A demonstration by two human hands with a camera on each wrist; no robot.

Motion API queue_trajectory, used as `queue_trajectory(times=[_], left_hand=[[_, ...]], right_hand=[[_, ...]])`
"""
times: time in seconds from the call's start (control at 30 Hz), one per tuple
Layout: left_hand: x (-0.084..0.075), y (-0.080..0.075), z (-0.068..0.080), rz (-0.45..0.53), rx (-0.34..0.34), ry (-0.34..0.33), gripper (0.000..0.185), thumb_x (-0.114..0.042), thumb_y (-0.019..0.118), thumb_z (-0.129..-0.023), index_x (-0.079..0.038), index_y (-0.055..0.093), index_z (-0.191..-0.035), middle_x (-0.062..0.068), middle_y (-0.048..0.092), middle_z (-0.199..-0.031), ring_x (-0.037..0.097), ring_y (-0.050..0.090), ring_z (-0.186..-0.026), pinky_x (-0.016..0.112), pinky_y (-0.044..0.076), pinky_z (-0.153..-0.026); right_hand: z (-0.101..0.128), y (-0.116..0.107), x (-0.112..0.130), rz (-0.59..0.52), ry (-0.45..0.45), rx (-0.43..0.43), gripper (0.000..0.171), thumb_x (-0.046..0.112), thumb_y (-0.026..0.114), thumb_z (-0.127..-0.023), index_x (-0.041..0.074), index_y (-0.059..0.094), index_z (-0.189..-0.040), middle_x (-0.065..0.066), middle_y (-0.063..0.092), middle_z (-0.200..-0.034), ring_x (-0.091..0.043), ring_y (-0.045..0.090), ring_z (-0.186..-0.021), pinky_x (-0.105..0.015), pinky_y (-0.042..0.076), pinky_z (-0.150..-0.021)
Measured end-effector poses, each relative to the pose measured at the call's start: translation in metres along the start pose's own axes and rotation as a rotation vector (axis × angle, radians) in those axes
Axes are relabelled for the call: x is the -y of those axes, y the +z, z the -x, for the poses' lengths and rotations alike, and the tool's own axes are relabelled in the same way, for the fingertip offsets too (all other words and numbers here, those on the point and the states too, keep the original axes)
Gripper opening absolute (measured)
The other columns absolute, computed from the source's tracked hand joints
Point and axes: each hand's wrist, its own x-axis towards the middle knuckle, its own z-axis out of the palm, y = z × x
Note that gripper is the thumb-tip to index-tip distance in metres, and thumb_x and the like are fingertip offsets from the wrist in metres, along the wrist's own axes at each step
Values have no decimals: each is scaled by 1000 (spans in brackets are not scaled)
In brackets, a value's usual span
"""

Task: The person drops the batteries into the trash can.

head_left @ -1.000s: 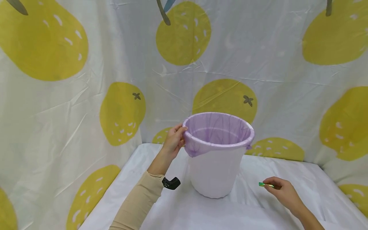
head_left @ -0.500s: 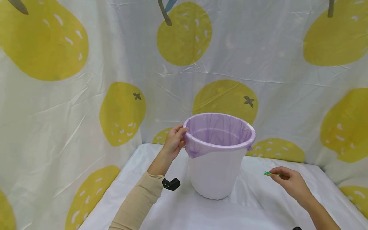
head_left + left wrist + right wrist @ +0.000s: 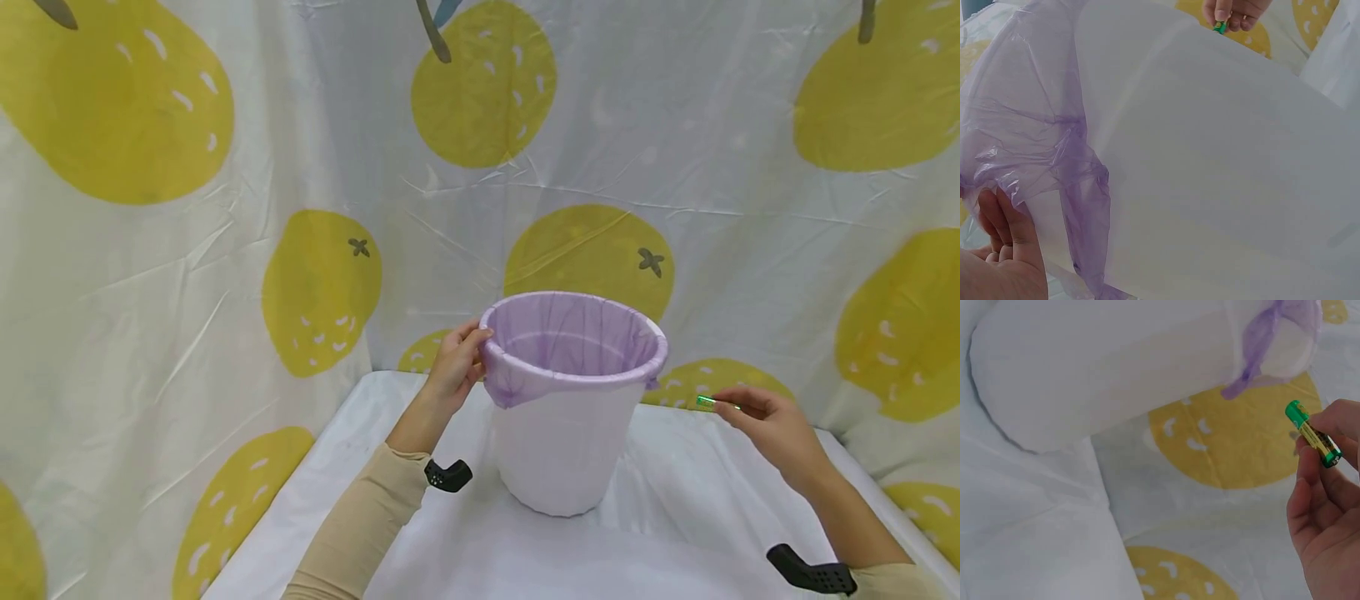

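A white trash can (image 3: 558,450) stands upright on the table, lined with a translucent purple trash bag (image 3: 525,385) folded over its rim. My left hand (image 3: 453,367) grips the rim at the left, thumb on top and fingers beneath the folded bag. In the left wrist view, bunched purple plastic hangs down beside the left fingers (image 3: 1013,222). My right hand (image 3: 776,433) pinches a small green and gold battery (image 3: 1313,434) between thumb and fingertips. It is raised to the right of the can, a little below rim height and apart from it.
White cloth covers the table (image 3: 450,550). A curtain (image 3: 712,183) printed with yellow fruit hangs behind and along the sides. Black wrist devices (image 3: 810,573) sit at both sleeves.
My right hand has risen and shifted slightly to the right with the battery, bringing its sleeve and black wrist device into view. The left hand keeps its grip on the rim.
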Motion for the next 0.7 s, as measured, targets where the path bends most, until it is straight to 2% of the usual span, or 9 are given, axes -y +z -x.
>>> queue_trajectory(times=[0.33, 0.43, 0.7], left_hand=[[2, 2, 0, 11, -9, 2, 44, -9, 61, -99, 12, 52, -137, 3, 57, -97, 10, 54, -69, 18, 44, -55], [2, 2, 0, 11, -10, 3, 43, -9, 60, -99, 12, 52, -136, 3, 57, -97, 10, 54, -69, 19, 44, -55], [0, 2, 1, 4, -7, 6, 45, -9, 60, -99, 12, 51, -137, 3, 56, -98, 10, 54, -70, 18, 43, -56]], right_hand=[[-25, 1, 35, -71, -77, -79, 18, 9, 68, -101, -4, 69, -113, 9, 68, -98, -5, 62, -87, -10, 52, -74], [-36, 1, 50, -50, -102, -78, 20, 10, 68, -101, -5, 69, -113, 6, 70, -97, -6, 62, -87, -10, 51, -75], [-61, 8, 85, 13, -133, -52, 23, 14, 70, -101, -3, 71, -115, 13, 70, -99, -3, 62, -92, -10, 50, -76]])
